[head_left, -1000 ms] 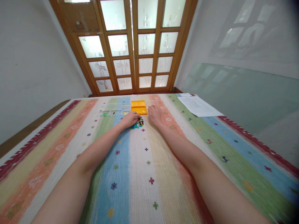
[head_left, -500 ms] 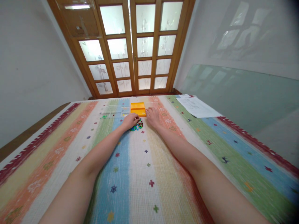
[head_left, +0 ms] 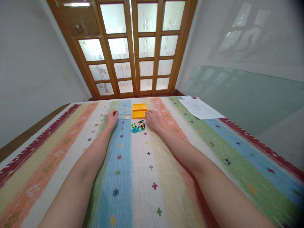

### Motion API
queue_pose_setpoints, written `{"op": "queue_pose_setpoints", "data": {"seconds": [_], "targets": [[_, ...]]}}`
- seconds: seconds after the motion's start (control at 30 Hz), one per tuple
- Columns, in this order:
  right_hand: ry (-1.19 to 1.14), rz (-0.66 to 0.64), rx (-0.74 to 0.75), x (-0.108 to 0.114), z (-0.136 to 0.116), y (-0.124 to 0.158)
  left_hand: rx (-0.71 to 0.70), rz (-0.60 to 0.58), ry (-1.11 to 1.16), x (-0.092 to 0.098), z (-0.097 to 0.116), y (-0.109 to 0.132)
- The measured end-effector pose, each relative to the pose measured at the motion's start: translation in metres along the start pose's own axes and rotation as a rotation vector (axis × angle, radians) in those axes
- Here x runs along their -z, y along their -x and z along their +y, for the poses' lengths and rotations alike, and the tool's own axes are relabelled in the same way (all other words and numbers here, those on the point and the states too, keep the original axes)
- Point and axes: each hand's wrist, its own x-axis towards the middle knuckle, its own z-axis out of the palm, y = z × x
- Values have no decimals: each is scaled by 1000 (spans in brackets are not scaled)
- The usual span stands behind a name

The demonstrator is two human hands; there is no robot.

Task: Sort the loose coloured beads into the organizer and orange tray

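Observation:
My left hand (head_left: 111,119) is closed over the transparent compartment tray (head_left: 120,110), its fingertips pinching a small dark red piece (head_left: 114,113). Green pieces (head_left: 103,118) lie at the tray's left end, and yellow ones (head_left: 126,117) in a compartment at its right. My right hand (head_left: 153,119) rests at the right edge of an open orange box (head_left: 139,110), with bent fingers gripping its near right side. In front of the box lies a loose pile of tiny pieces (head_left: 137,127) in blue, green, yellow and dark red.
A striped, patterned cloth (head_left: 142,177) covers the table. White printed sheets (head_left: 200,108) lie at the far right. Beyond the table stand wooden doors (head_left: 135,57) with glass panes, and a glass panel (head_left: 242,95) leans by the right wall.
My left hand has moved left from the pile to the transparent tray, uncovering the pile. My right hand has shifted slightly left against the orange box.

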Motion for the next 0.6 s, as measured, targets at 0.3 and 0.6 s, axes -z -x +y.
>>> {"op": "queue_pose_setpoints", "data": {"seconds": [0.3, 0.6], "targets": [[98, -222, 196, 5, -17, 4, 75, 14, -14, -3, -11, 4], [202, -358, 261, 8, -35, 9, -4, -58, -57, -4, 11, 18]]}}
